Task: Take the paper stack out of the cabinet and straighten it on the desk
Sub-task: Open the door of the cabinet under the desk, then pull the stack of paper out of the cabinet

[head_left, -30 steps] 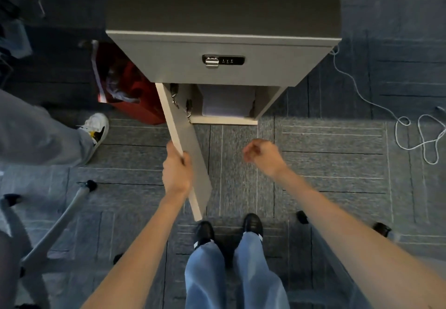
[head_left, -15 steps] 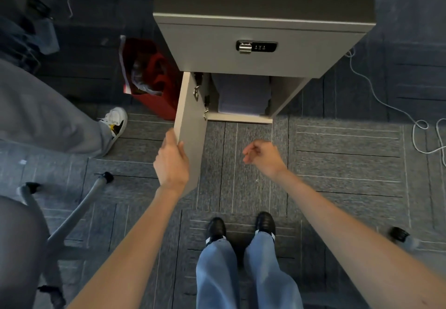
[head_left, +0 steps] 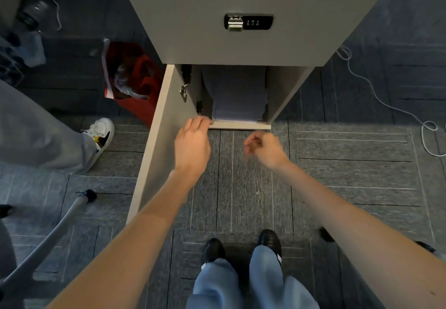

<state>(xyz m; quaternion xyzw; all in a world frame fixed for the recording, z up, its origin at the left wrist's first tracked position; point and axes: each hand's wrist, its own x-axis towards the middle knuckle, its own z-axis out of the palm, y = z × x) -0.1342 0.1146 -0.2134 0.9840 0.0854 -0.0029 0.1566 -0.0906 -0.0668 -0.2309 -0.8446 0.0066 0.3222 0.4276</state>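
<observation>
A grey cabinet (head_left: pixel 193 31) with a combination lock (head_left: pixel 248 22) on its upper drawer stands in front of me. Its lower door (head_left: pixel 159 139) is swung wide to the left. Inside the lower compartment lies a white paper stack (head_left: pixel 237 94), shaded, its front edge near the shelf lip. My left hand (head_left: pixel 191 144) is empty with fingers extended, its fingertips at the left end of the shelf lip, just left of the stack. My right hand (head_left: pixel 264 148) hovers in front of the compartment, fingers loosely curled around nothing.
A red bag (head_left: pixel 135 79) stands on the floor left of the cabinet. Another person's leg and white shoe (head_left: pixel 100 135) are at the left, with a chair base (head_left: pixel 48 234) below. A white cable (head_left: pixel 386 101) trails on the carpet at right. My feet (head_left: pixel 241 246) are below.
My left hand has let go of the door edge and moved forward to the shelf lip. The door has swung further open to the left. I have come closer to the cabinet.
</observation>
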